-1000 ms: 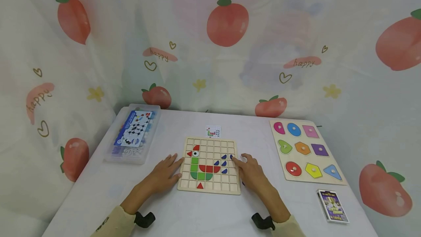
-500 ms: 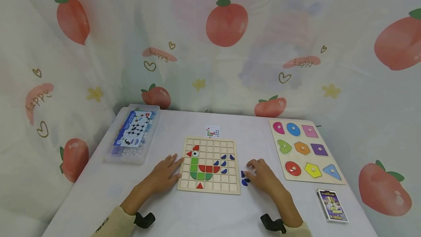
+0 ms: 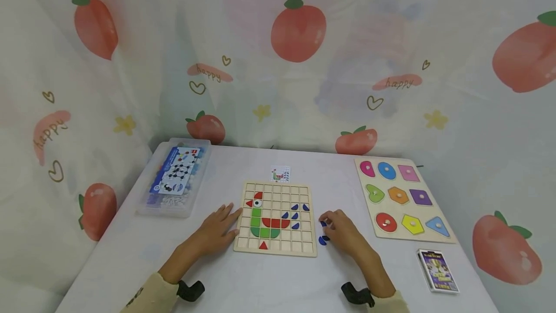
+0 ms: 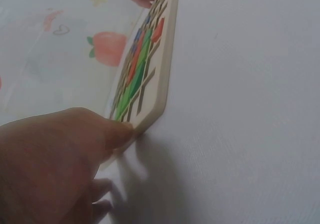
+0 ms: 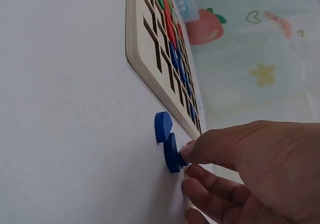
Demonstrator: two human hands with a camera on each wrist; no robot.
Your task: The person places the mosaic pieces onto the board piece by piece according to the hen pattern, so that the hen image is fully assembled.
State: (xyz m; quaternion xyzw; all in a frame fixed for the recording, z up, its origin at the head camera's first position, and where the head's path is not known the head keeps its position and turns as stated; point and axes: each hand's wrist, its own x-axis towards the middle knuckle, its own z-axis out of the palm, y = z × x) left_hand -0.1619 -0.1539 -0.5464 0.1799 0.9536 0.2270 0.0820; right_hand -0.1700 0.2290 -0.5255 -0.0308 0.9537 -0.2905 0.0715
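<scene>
A wooden grid board lies mid-table with a chicken picture in red, green and blue pieces. My left hand rests flat on the table, fingers straight, against the board's left edge. In the left wrist view its thumb touches the board's corner. My right hand is just right of the board, by two loose blue pieces on the table. In the right wrist view, thumb and fingers pinch the nearer blue piece. The other blue piece lies beside it, towards the board.
A clear plastic box of small parts stands at the left. A shape puzzle board lies at the right, with a card pack in front of it. A small picture card lies behind the grid board. A peach-print curtain surrounds the table.
My right hand left the blue piece at the board's right side, moved off the board to the right, and now pinches a loose blue piece. The left hand stayed still.
</scene>
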